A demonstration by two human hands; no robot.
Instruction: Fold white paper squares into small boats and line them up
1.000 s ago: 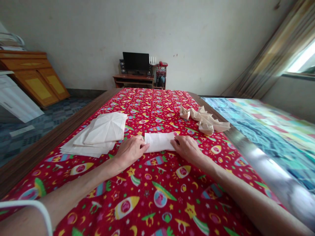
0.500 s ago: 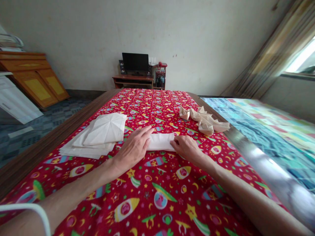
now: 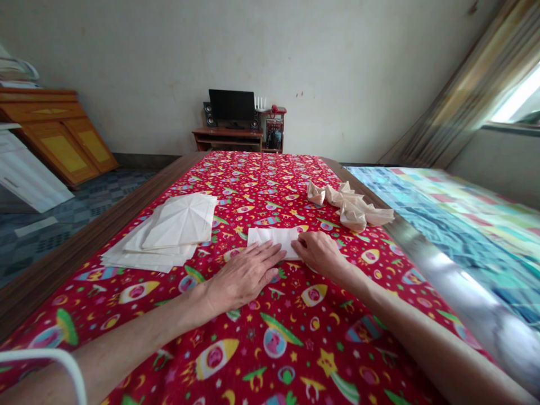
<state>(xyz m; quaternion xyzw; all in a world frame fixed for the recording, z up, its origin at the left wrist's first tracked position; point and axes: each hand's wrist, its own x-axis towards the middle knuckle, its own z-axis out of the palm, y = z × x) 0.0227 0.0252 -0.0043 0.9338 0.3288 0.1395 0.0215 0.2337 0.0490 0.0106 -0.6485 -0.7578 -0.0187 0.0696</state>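
Observation:
A white folded strip of paper [image 3: 272, 235] lies flat across the red patterned cloth [image 3: 270, 197] in front of me. My left hand [image 3: 248, 271] rests on its near edge, fingers stretched out and pressing down. At the strip's right end, my right hand [image 3: 318, 251] is closed with the fingertips pinching the paper. To the left lies a stack of creased white paper sheets [image 3: 169, 228]. Several folded paper shapes [image 3: 352, 205], cream in colour, sit in a cluster to the right, beyond my right hand.
The cloth covers a dark wooden table whose left edge [image 3: 84, 259] shows. A bed with a blue and checkered cover [image 3: 422, 208] adjoins on the right. At the far wall stands a desk with a monitor [image 3: 232, 105]. A white cable [image 3: 46, 354] crosses the lower left corner.
My left hand has moved from the strip's left end toward me and to the right, onto its near edge, uncovering the left end. My right hand stays in place.

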